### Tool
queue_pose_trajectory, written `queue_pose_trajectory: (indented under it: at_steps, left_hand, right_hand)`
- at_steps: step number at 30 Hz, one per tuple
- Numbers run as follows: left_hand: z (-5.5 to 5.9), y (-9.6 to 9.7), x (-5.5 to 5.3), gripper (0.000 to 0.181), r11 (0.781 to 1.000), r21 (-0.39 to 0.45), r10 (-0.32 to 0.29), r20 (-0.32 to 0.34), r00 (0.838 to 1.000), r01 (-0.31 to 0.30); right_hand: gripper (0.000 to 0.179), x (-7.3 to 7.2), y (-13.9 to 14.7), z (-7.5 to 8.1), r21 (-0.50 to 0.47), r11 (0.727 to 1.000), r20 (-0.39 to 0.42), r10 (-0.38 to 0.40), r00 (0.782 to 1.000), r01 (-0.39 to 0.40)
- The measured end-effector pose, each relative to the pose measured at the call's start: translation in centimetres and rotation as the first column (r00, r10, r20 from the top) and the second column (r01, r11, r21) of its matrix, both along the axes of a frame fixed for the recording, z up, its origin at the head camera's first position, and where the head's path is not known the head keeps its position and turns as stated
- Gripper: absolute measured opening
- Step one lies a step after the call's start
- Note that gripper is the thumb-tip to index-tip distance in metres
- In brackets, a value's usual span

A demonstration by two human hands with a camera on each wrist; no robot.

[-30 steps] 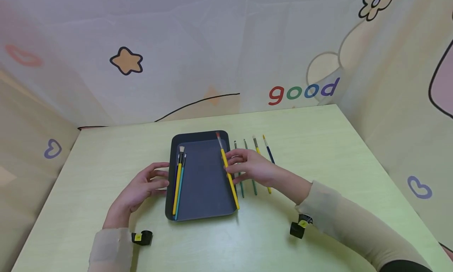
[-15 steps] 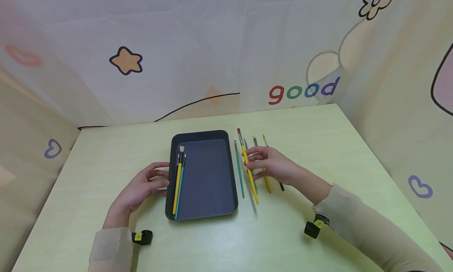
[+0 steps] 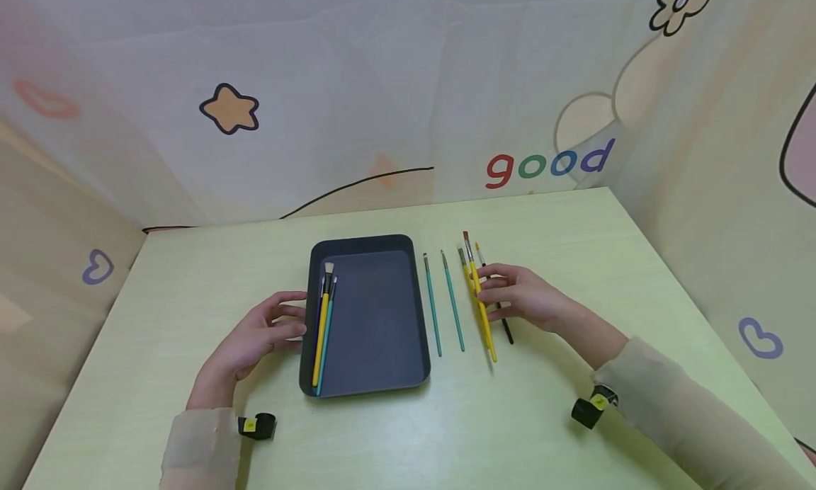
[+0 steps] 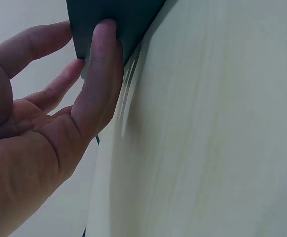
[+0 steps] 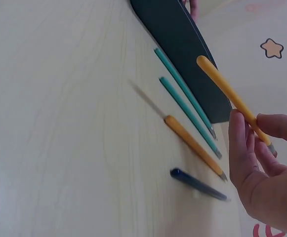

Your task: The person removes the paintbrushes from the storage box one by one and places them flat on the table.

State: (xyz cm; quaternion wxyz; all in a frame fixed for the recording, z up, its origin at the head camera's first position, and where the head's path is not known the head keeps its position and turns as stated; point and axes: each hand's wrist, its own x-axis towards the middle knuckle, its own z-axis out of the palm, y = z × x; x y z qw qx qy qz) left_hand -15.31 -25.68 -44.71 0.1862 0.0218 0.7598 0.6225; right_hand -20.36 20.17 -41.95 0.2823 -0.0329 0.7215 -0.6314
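My right hand (image 3: 525,297) pinches a yellow paintbrush (image 3: 487,327) with a reddish tip between thumb and fingers. In the right wrist view, this yellow paintbrush (image 5: 225,89) is raised above the table. Below it lies another yellow paintbrush (image 5: 195,146), and beyond that a dark-handled paintbrush (image 3: 507,331). My left hand (image 3: 258,334) touches the left side of a dark grey tray (image 3: 379,327). The left wrist view shows those extended fingertips (image 4: 104,34) against the tray's outer wall. Inside, along the left wall, lie a yellow paintbrush (image 3: 321,334), a teal one (image 3: 326,334) and a dark one, partly hidden.
Two teal paintbrushes (image 3: 432,306) lie side by side to the right of the tray. The pale table (image 3: 382,440) ends at a printed curtain (image 3: 344,122) at the back. Black wrist cameras (image 3: 257,426) hang beside both sleeves.
My right hand has moved right with the yellow paintbrush, from the tray's right rim, past the teal paintbrushes, to over the other yellow one. My left hand has stayed at the tray.
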Motion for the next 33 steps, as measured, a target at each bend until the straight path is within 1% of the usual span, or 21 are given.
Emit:
queue_pose_trajectory:
  at_steps: [7, 12, 17, 23, 29, 30, 33]
  left_hand:
    - [0.1, 0.0, 0.0, 0.062, 1.0, -0.006, -0.001, -0.003, 1.0, 0.001]
    - [0.0, 0.0, 0.0, 0.061, 1.0, -0.004, 0.0, -0.002, 1.0, 0.0]
    - [0.0, 0.0, 0.0, 0.061, 1.0, -0.005, 0.001, 0.0, 1.0, -0.001]
    - [0.1, 0.0, 0.0, 0.061, 1.0, -0.005, -0.003, 0.0, 1.0, 0.003]
    - [0.1, 0.1, 0.0, 0.061, 1.0, 0.001, 0.0, -0.001, 1.0, 0.0]
    - [0.1, 0.1, 0.0, 0.061, 1.0, 0.002, 0.0, -0.001, 1.0, 0.0]
    - [0.0, 0.0, 0.0, 0.061, 1.0, 0.001, 0.0, -0.002, 1.0, 0.0]
  right_hand:
    - [0.052, -0.7, 1.9, -0.2, 0.034, 0.999, -0.02, -0.016, 1.0, 0.016]
    - [0.051, -1.3, 2.9, -0.6, 0.067, 0.996, -0.015, -0.051, 0.999, 0.052]
    - [0.05, -1.5, 3.4, -0.8, 0.135, 0.988, -0.041, -0.065, 0.997, 0.07]
    - [0.049, -1.6, 3.8, -1.0, 0.237, 0.966, -0.082, -0.082, 0.993, 0.1]
    - [0.043, -1.8, 3.9, -1.1, 0.359, 0.92, -0.16, -0.103, 0.982, 0.155]
    - [0.042, -1.9, 3.9, -1.1, 0.376, 0.912, -0.167, -0.109, 0.98, 0.165]
    - [0.042, -2.0, 3.9, -1.2, 0.407, 0.898, -0.175, -0.105, 0.979, 0.169]
